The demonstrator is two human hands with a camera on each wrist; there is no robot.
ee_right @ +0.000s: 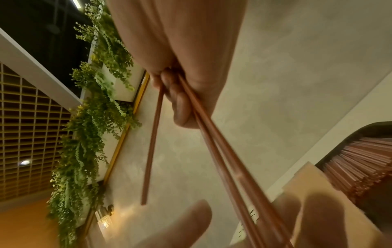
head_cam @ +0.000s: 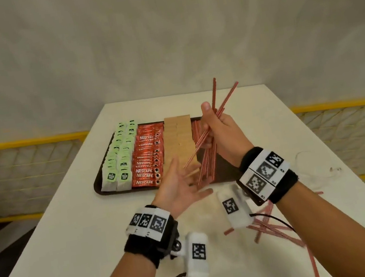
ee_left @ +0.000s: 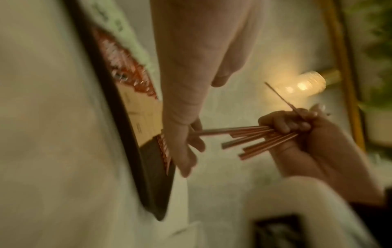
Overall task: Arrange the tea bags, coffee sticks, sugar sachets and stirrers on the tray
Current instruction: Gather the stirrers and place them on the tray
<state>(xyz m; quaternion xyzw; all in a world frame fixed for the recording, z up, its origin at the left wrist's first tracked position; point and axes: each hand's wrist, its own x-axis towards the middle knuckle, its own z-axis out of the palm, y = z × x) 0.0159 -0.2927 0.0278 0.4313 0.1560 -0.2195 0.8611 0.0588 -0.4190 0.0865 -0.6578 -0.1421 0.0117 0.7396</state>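
Right hand (head_cam: pixel 221 136) clamped on stirrer bundle (head_cam: pixel 217 106), long axis tilted up-away over tray (head_cam: pixel 98 185) right end. Left hand (head_cam: pixel 180 187) open, palm up, just below-left, touching lower ends. Laid stirrers (head_cam: pixel 206 158) directly beneath, lengthwise.

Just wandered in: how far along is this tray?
Tea bags, coffee sticks and sugar sachets already sit in rows on the tray. The right hand grips a bunch of stirrers; more stirrers still lie loose on the table.
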